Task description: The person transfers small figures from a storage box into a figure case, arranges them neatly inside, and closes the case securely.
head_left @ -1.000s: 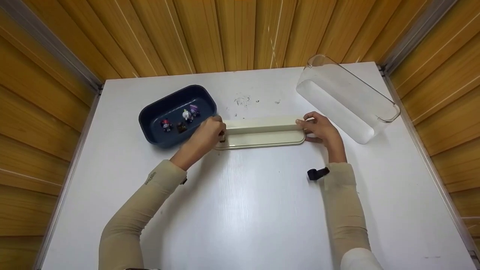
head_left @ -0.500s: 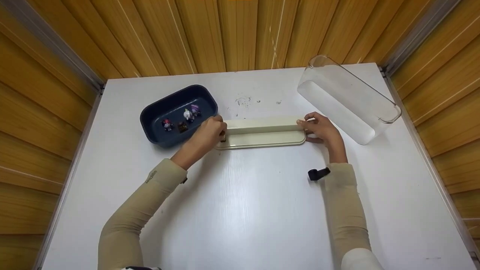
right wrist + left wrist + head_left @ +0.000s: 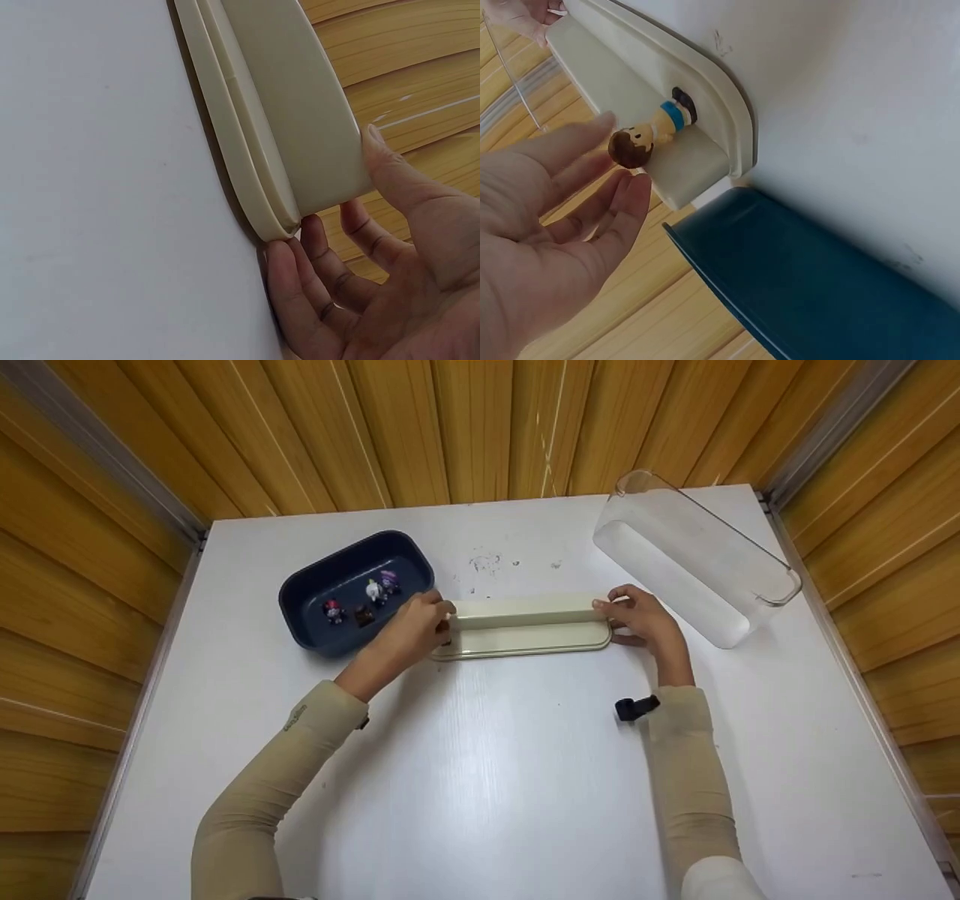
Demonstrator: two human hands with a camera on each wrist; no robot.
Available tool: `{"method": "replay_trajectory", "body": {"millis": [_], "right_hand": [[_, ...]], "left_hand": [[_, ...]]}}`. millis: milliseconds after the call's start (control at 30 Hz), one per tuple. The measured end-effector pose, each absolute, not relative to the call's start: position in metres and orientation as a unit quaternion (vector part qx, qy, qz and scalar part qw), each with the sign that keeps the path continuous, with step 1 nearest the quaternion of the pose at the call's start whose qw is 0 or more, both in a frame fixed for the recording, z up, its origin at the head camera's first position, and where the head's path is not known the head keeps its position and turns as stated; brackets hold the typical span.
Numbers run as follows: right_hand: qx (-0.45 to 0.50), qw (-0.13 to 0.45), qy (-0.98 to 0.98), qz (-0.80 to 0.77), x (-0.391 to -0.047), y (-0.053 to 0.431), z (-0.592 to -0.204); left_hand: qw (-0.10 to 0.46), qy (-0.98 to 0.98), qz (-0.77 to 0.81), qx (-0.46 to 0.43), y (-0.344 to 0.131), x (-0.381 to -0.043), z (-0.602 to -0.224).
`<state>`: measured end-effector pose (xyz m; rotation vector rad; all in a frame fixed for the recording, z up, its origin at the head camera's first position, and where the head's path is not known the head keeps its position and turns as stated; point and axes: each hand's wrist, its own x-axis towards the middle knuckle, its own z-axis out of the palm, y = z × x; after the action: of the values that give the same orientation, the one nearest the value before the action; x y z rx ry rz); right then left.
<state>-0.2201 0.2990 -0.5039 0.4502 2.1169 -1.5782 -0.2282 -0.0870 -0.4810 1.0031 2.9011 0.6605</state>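
Observation:
A long cream stepped display stand (image 3: 525, 639) lies mid-table. On its lower step, at the left end, a small figurine (image 3: 652, 131) with brown hair and blue shorts stands with its feet on the cream surface. My left hand (image 3: 416, 626) is beside it, thumb and fingers spread apart around the head; in the left wrist view (image 3: 562, 202) gaps show between fingers and figurine. At the other end my right hand (image 3: 641, 619) grips the stand, thumb on the upper ledge's edge and fingertips against the base rim (image 3: 259, 202). From the head view, my left hand mostly hides the figurine.
A dark blue bin (image 3: 300, 637) at the left holds several small figurines (image 3: 375, 591), its near right corner close to the stand. At the back right lies a clear plastic case (image 3: 690, 559). Wood-patterned panels (image 3: 472, 427) border the white table (image 3: 480, 780).
My left hand has loosened its fingers from the figurine and shifted slightly left. The right hand and the stand stay where they were.

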Motion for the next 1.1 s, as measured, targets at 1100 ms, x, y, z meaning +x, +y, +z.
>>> {"method": "replay_trajectory", "body": {"millis": [1100], "right_hand": [[0.155,0.213,0.780,-0.568,-0.227,0.307,-0.527]], "left_hand": [[0.108,0.964,0.193,0.145,-0.207,-0.270,-0.472]]}}
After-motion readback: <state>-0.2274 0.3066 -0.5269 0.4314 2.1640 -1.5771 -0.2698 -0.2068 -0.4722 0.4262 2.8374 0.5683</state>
